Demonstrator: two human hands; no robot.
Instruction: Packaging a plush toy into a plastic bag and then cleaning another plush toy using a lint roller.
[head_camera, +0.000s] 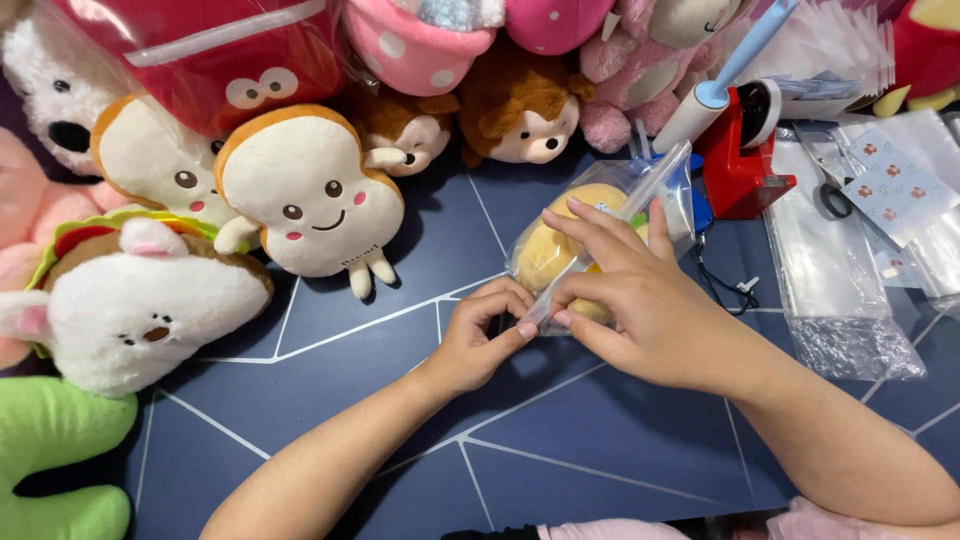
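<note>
On the dark blue bench (560, 440), the clear bag (600, 240) holding a yellow plush toy (560, 250) stretches up and right from both hands, left hand (480, 340) and right hand (630, 300) fingers pinched together on its near corner, both equally close.

Left arm: bare forearm enters from the bottom edge, angled up and to the right.
Left hand (478, 338): fingers curled inward, thumb and fingertips pinched together, touching the right hand.
Right arm: bare forearm enters from the lower right corner.
Right hand (625, 300): palm down, fingers spread forward, thumb and forefinger pinched beside the left fingertips.
</note>
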